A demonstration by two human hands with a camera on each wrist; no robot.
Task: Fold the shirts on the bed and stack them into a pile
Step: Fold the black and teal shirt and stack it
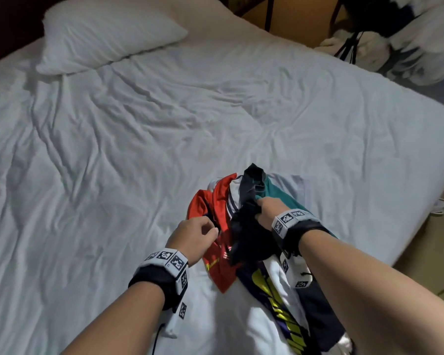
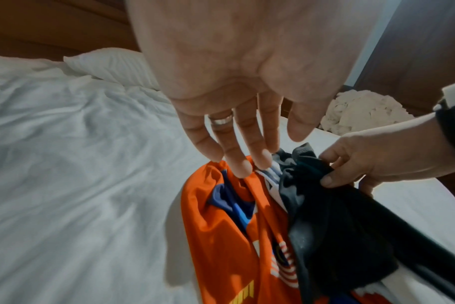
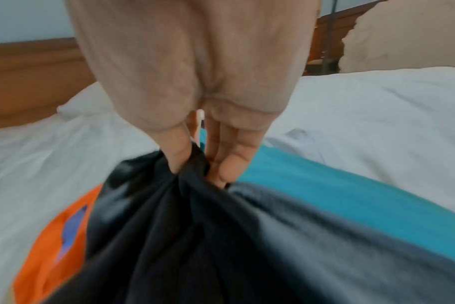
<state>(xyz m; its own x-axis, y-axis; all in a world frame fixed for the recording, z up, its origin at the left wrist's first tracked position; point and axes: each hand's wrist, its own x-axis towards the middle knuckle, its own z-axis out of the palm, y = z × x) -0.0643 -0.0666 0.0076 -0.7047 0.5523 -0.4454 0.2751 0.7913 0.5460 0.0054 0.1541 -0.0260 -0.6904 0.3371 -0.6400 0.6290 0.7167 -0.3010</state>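
A heap of unfolded shirts lies at the near right of the bed (image 1: 139,139): a red-orange jersey (image 1: 215,206) (image 2: 221,236), a black shirt (image 1: 249,231) (image 2: 333,226) (image 3: 169,236), a teal shirt (image 1: 280,196) (image 3: 338,197) and a white shirt with yellow print (image 1: 269,280). My right hand (image 1: 263,207) (image 2: 361,166) (image 3: 198,164) grips a bunched fold of the black shirt and lifts it. My left hand (image 1: 198,233) (image 2: 244,160) hovers with relaxed fingers, its fingertips (image 2: 240,170) touching the jersey's top edge.
A white pillow (image 1: 105,34) lies at the head of the bed, far left. Crumpled white laundry (image 1: 405,49) sits beyond the bed's right edge, beside dark furniture. Wrinkled white sheet spreads to the left and ahead of the heap.
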